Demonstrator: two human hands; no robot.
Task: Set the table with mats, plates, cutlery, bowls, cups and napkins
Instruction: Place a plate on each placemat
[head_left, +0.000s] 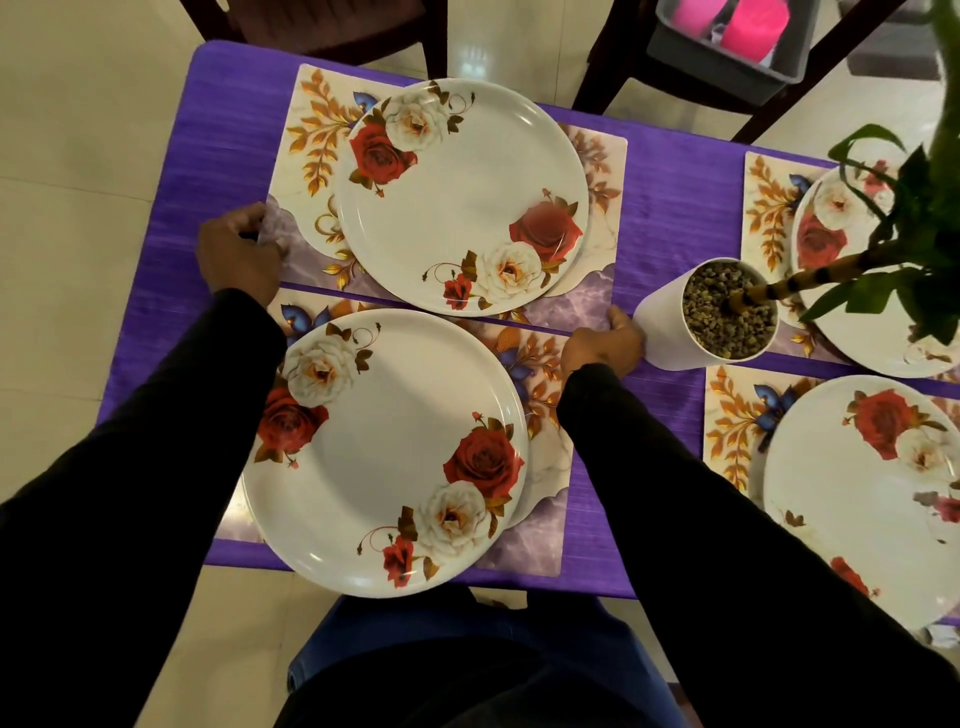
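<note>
Hands (241, 254) (605, 345) apparently gripping far mat (306, 130) corners, arms outstretched

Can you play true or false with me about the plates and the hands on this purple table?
1. Both hands hold corners of the far mat. True: left hand, right hand.
2. The near plate has a spoon on it. False: it holds nothing.
3. The plant pot is filled with pebbles. True.
4. The tablecloth is green. False: purple.
5. Four flowered plates show. True.
</note>
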